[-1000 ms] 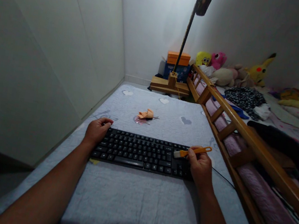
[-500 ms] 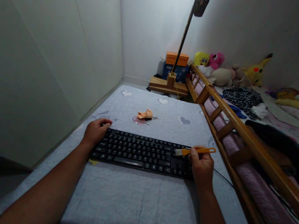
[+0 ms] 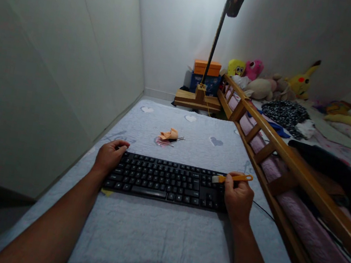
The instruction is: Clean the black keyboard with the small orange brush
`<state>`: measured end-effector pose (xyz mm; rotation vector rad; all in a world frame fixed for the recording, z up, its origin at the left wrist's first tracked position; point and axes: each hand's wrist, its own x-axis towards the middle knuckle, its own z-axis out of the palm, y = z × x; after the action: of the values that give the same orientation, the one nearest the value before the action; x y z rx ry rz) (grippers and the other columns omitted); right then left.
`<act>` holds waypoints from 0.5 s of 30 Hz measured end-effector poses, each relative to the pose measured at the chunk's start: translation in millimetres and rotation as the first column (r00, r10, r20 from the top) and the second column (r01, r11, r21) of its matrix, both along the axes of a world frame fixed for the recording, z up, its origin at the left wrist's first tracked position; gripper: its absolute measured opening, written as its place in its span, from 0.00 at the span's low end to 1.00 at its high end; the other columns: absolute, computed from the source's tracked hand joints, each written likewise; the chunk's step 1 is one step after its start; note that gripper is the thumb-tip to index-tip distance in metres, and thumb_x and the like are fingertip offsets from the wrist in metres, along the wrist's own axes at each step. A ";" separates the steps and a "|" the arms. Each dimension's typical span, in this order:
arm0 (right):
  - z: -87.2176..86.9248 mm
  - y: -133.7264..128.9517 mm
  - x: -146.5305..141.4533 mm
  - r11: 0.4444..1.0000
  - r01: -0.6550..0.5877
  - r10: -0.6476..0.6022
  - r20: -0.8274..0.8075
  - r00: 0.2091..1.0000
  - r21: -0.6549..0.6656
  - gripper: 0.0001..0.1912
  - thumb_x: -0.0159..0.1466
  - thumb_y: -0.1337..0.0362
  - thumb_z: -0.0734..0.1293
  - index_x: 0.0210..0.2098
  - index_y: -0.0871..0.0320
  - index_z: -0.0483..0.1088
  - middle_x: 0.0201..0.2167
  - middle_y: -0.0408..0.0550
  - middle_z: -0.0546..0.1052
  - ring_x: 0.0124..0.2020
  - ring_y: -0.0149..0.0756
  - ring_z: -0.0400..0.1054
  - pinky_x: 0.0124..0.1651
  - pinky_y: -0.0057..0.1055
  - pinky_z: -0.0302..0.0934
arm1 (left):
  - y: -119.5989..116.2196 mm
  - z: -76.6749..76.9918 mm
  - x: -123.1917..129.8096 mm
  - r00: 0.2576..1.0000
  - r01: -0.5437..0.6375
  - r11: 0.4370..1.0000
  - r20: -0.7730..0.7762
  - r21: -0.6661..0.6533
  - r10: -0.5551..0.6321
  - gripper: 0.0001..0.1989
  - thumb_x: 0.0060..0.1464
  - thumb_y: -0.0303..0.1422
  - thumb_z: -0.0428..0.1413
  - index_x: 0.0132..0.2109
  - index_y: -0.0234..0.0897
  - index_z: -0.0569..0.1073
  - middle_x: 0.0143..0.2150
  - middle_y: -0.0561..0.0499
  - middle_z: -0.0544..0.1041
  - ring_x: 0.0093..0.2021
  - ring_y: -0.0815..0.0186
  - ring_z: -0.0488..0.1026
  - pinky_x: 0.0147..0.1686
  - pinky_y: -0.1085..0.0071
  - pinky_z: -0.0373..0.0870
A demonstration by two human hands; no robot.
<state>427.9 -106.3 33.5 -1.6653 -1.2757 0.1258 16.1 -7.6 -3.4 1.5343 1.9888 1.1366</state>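
Note:
A black keyboard (image 3: pixel 158 177) lies flat, its long side across my view. My left hand (image 3: pixel 110 155) grips its left end, thumb on the upper corner and fingers curled past the edge. In my right hand (image 3: pixel 239 197) is a small brush with an orange handle (image 3: pixel 242 177), pinched between thumb and fingers. The brush's pale bristles (image 3: pixel 215 179) are over the keys at the upper right of the keyboard. My right hand covers the keyboard's right end.
Beyond the keyboard, an orange cloth (image 3: pixel 169 134) and thin metal tools (image 3: pixel 181 138) lie on the quilted cover (image 3: pixel 159 231). A cable (image 3: pixel 263 209) runs off right toward a wooden bed rail (image 3: pixel 268 137). White cabinet doors (image 3: pixel 56 63) stand at left.
The brush has shifted a little to the right over the keys, with my right hand. My left hand keeps its hold on the keyboard's left end.

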 end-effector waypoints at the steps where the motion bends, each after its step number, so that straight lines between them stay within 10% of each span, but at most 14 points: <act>1: 0.9 -1.1 0.4 1.000 -0.012 0.012 -0.031 0.999 0.001 0.16 0.63 0.50 0.64 0.34 0.56 0.73 0.26 0.47 0.78 0.27 0.41 0.73 0.35 0.34 0.66 | -0.2 0.3 0.0 1.000 -0.003 1.000 0.001 -0.004 0.003 0.17 0.44 0.43 0.55 0.36 0.39 0.81 0.31 0.48 0.82 0.36 0.55 0.78 0.42 0.64 0.72; 7: -0.6 -3.0 -6.8 0.973 -0.221 0.213 -0.123 0.969 -0.061 0.17 0.64 0.49 0.64 0.34 0.56 0.74 0.24 0.45 0.77 0.26 0.40 0.73 0.33 0.33 0.66 | -1.6 3.2 1.3 1.000 -0.015 1.000 0.024 -0.008 0.016 0.16 0.43 0.42 0.55 0.35 0.40 0.81 0.35 0.48 0.83 0.39 0.55 0.78 0.44 0.64 0.72; 15: -0.9 -1.6 12.3 0.992 -0.102 0.106 0.062 0.992 -0.069 0.16 0.63 0.52 0.63 0.35 0.56 0.75 0.24 0.46 0.77 0.25 0.40 0.72 0.35 0.34 0.65 | -1.7 2.9 0.7 1.000 -0.012 1.000 0.017 -0.009 0.012 0.16 0.43 0.43 0.55 0.36 0.40 0.81 0.36 0.48 0.83 0.40 0.54 0.79 0.46 0.63 0.72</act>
<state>440.2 -108.0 32.5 -1.6703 -1.4225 0.1787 16.9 -9.4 -0.4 1.5051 1.9922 1.1398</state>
